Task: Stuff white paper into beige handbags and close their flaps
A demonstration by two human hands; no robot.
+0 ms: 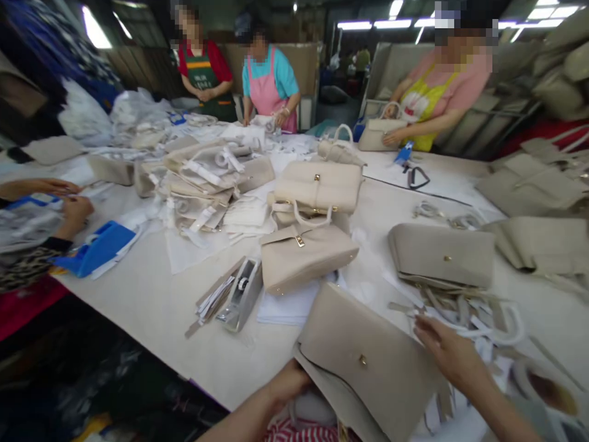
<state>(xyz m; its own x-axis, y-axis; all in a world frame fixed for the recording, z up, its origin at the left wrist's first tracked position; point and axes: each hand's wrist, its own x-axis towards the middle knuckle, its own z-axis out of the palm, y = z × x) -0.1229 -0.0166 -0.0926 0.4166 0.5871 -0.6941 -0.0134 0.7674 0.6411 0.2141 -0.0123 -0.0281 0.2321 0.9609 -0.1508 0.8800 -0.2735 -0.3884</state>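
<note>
A beige handbag [368, 362] with a small gold fitting on its front flap stands tilted at the table's near edge, close to my body. My left hand [289, 383] grips its left side, with the fingers hidden behind the flap edge. Off the bag's upper right edge, my right hand [444, 350] reaches over a pile of loose beige straps [478, 307] and white-wrapped handles [510, 325]. Its fingers are stretched out; whether the fingertips touch a strap is unclear.
Finished-looking beige handbags [308, 252] stand mid-table beside a tape dispenser [242, 294]. Another flap bag [442, 255] lies to the right. Bag parts [202, 178] are heaped at left, near a blue dispenser [99, 245] and a co-worker's hands [76, 205]. Several people work opposite.
</note>
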